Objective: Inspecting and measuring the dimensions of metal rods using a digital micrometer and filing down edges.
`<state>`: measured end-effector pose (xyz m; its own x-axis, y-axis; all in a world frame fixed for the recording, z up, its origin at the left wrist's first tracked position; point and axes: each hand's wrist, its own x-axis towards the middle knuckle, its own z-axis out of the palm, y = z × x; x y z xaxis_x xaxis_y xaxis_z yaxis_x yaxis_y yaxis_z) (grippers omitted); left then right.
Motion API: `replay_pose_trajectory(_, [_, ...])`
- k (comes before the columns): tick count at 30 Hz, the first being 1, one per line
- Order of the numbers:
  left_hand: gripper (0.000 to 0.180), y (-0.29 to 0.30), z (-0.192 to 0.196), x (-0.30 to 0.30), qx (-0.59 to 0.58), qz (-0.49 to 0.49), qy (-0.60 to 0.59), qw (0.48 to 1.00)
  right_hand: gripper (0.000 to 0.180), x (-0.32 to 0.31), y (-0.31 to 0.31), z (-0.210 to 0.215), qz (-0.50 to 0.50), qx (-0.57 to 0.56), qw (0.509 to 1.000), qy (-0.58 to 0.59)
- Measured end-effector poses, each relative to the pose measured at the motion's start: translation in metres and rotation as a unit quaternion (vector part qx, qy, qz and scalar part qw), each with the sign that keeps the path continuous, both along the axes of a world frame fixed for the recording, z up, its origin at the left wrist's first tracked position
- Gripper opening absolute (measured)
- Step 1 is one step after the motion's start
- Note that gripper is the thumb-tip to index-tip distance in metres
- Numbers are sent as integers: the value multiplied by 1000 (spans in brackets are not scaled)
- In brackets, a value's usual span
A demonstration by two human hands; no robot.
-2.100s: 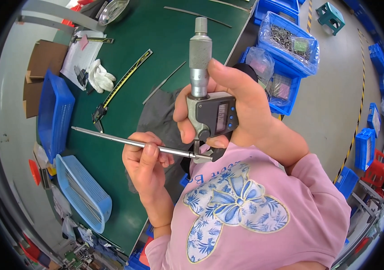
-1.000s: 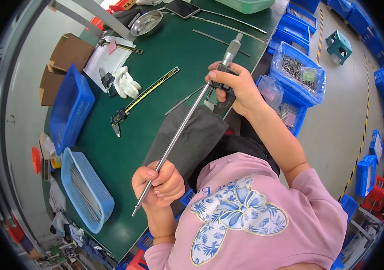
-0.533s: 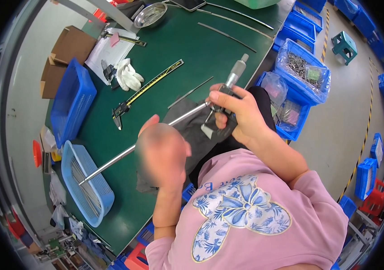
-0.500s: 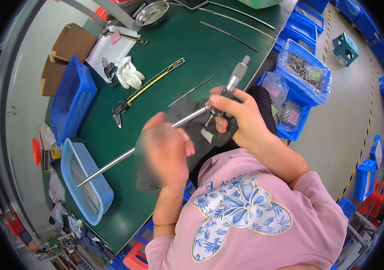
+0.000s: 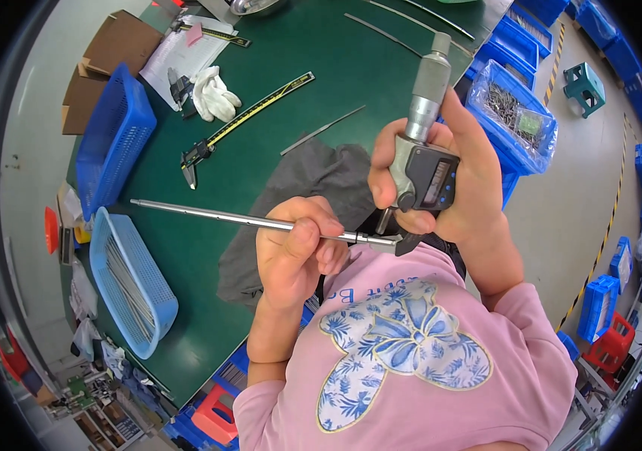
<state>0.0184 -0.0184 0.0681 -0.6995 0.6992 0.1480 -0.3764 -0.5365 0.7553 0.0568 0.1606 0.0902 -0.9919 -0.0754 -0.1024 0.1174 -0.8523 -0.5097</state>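
A long shiny metal rod (image 5: 242,219) is pinched between the thumb and fingers of my left hand (image 5: 291,246). Its right end lies in the jaw gap of a digital micrometer (image 5: 413,169); whether both faces touch it I cannot tell. My right hand (image 5: 460,180) is closed around the micrometer, with the silver thimble pointing away from me and the small display facing up. Below both hands a dark grey cloth (image 5: 291,195) lies over the table edge. On the green table beyond rest a thin metal rod (image 5: 322,130) and a digital caliper (image 5: 199,153).
At the left, a light blue basket (image 5: 165,301) holds several rods, beside a darker blue basket (image 5: 127,124). White gloves (image 5: 214,94), papers and another caliper lie farther back. On the right stand blue bins with bagged metal parts (image 5: 513,113) and a green stool (image 5: 584,90).
My right hand has raised and turned the micrometer so its display shows. The left hand has swung the rod nearly level, its right end now in the micrometer's gap.
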Motion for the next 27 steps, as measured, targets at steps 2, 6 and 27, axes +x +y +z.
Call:
replay_pose_trajectory(2, [26,1,0,1,0,-2,-7,1000,65,0,-2,1,6,8,1000,-17])
replay_pose_trajectory(6, [26,0,0,2,-12,-2,13,1000,63,-2,-2,-3,26,-30,999,-5])
replay_pose_trajectory(27, [24,2,0,-1,-38,-13,15,999,66,-4,-2,-2,45,6,999,20])
